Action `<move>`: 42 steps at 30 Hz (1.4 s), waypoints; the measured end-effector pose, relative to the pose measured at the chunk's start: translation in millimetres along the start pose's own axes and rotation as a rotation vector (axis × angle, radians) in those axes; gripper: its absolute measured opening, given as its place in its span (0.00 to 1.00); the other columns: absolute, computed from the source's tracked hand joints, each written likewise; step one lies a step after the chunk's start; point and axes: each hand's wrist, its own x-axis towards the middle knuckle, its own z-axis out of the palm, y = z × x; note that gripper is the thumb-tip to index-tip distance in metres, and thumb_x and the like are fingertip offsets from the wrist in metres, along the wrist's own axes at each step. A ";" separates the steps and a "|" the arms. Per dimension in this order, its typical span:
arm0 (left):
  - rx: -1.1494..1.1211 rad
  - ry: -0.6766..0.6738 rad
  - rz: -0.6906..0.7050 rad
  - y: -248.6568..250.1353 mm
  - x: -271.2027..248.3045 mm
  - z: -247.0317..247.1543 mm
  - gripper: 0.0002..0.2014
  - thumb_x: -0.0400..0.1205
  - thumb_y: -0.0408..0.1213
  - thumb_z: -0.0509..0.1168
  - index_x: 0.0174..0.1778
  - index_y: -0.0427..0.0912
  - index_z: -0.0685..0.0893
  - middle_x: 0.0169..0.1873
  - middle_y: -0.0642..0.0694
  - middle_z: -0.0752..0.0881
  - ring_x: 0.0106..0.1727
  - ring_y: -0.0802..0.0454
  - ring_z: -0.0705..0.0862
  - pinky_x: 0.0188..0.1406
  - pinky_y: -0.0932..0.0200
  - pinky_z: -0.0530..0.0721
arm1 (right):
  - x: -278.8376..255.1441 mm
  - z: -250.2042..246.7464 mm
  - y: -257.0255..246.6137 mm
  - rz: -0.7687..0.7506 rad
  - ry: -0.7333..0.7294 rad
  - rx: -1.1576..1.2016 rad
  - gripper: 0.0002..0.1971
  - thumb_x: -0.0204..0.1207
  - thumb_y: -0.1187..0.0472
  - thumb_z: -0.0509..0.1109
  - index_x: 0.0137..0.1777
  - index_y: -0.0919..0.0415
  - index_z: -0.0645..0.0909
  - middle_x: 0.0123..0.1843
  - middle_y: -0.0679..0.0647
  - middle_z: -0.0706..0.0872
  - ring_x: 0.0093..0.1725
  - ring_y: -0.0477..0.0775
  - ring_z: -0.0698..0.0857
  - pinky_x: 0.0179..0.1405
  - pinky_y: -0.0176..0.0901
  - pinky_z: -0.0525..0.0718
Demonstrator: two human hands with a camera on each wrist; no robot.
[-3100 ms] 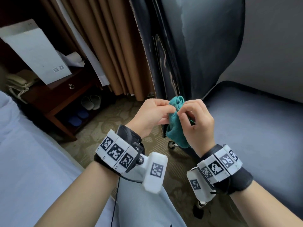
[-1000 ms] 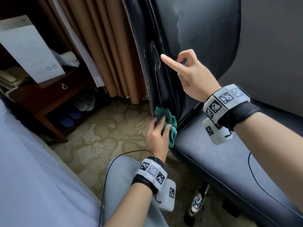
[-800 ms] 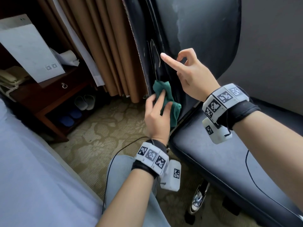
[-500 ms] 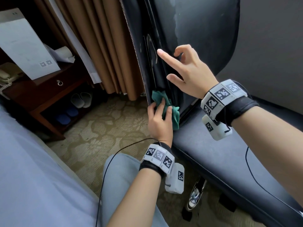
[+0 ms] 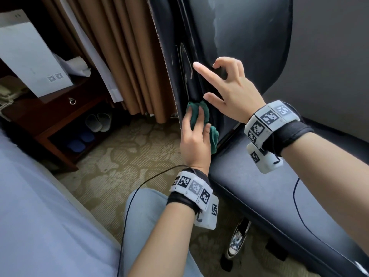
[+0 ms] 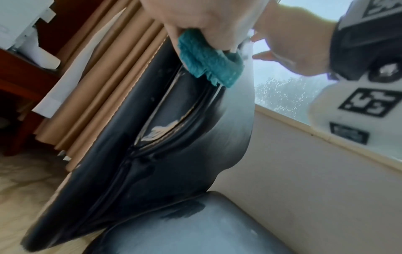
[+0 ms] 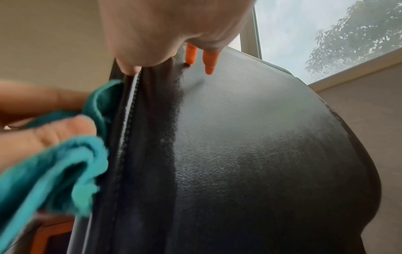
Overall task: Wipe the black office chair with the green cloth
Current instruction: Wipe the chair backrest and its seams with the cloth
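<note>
The black office chair fills the right side, its backrest upright above the seat. My left hand grips the bunched green cloth and presses it against the backrest's left side edge, low down near the seat. In the right wrist view, left-hand fingers pinch the cloth beside the stitched seam. My right hand rests on the backrest just above the cloth, index finger stretched out, holding nothing. In the left wrist view the cloth sits under my palm on the edge.
Brown curtains hang just left of the chair. A dark wooden nightstand with papers stands further left, slippers beneath it. The bed fills the lower left. A chrome chair leg shows under the seat, on patterned carpet.
Three seconds ago both hands held the cloth. Since then the left hand has rubbed it up and down the backrest's edge, now slightly higher than half a second ago. The right hand stayed braced.
</note>
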 end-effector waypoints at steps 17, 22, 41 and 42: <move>-0.167 0.023 -0.080 15.1 5.4 -8.4 0.18 0.80 0.35 0.59 0.62 0.33 0.84 0.65 0.32 0.78 0.67 0.47 0.75 0.71 0.71 0.68 | 0.0 -2.2 -3.1 0.025 -0.022 0.005 0.31 0.76 0.51 0.64 0.79 0.47 0.60 0.63 0.50 0.58 0.61 0.55 0.62 0.30 0.36 0.72; -0.124 -0.033 -0.222 -7.8 -33.8 -1.6 0.15 0.78 0.32 0.65 0.59 0.33 0.86 0.62 0.33 0.81 0.63 0.48 0.77 0.60 0.87 0.62 | 1.2 -1.6 -3.7 0.009 -0.022 0.017 0.30 0.76 0.51 0.62 0.79 0.47 0.61 0.63 0.50 0.58 0.61 0.55 0.61 0.28 0.38 0.72; 0.101 -0.442 -0.153 -36.2 -61.6 -5.5 0.19 0.87 0.33 0.53 0.74 0.40 0.73 0.75 0.46 0.70 0.72 0.48 0.70 0.60 0.72 0.65 | -0.3 6.8 -5.7 0.033 0.043 0.024 0.29 0.76 0.52 0.61 0.78 0.48 0.61 0.63 0.50 0.57 0.61 0.56 0.61 0.29 0.40 0.77; 0.130 -0.448 -0.171 -40.2 -65.6 -6.8 0.18 0.86 0.32 0.54 0.72 0.40 0.75 0.73 0.45 0.72 0.70 0.48 0.72 0.59 0.73 0.66 | -0.4 6.9 -5.9 0.033 0.043 0.022 0.29 0.77 0.53 0.61 0.78 0.48 0.61 0.63 0.50 0.57 0.61 0.56 0.61 0.30 0.39 0.76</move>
